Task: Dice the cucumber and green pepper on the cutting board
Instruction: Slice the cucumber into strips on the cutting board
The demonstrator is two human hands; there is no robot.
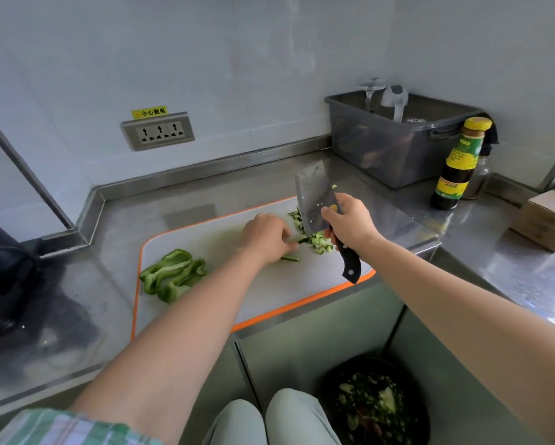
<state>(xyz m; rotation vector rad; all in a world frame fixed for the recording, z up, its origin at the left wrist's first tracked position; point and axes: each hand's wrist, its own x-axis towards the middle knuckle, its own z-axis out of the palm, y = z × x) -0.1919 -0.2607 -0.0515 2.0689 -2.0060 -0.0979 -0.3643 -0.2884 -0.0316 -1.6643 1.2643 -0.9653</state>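
Note:
A white cutting board (269, 293) with an orange rim lies on the steel counter. My right hand (350, 224) grips the black handle of a cleaver (314, 200), its blade raised just above a pile of diced cucumber (321, 244). My left hand (264, 236) pinches thin cucumber strips (290, 258) right beside the blade. Green pepper pieces (173, 274) lie in large curved strips at the board's left end. A few more cucumber bits (295, 216) sit behind the blade.
A grey plastic bin (398, 146) with glassware stands at the back right, with a dark sauce bottle (455, 165) beside it. A cardboard box (542, 220) is far right. A wall socket (157, 131) is behind. A waste bin (375, 406) with scraps stands on the floor.

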